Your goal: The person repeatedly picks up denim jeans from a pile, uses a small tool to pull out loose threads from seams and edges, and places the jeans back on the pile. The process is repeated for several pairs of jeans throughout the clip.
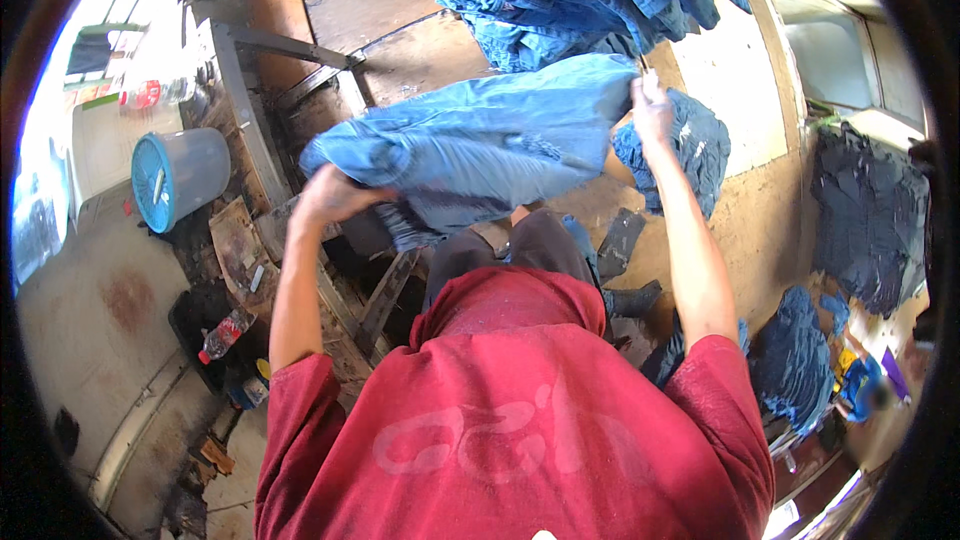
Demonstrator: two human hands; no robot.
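Note:
A pair of blue jeans (480, 130) is stretched in the air across my lap, slightly blurred by motion. My left hand (335, 196) is closed on its left end, with the fingers partly hidden under the cloth. At the upper right end, my right hand (651, 110) is closed at the edge of the denim. Something thin and pale sticks up from its fingers, too small to name. Beyond the jeans rises a high heap of folded blue denim (560, 0). A darker denim bundle (695, 150) lies just beside my right wrist.
On the left are a clear bucket with a blue rim (155, 183), a wooden frame (245, 110) and a plastic bottle with a red label (226, 334). To the right lie a stack of dark cloth (868, 220) and another denim pile (792, 355). Dark scraps (622, 240) rest near my legs.

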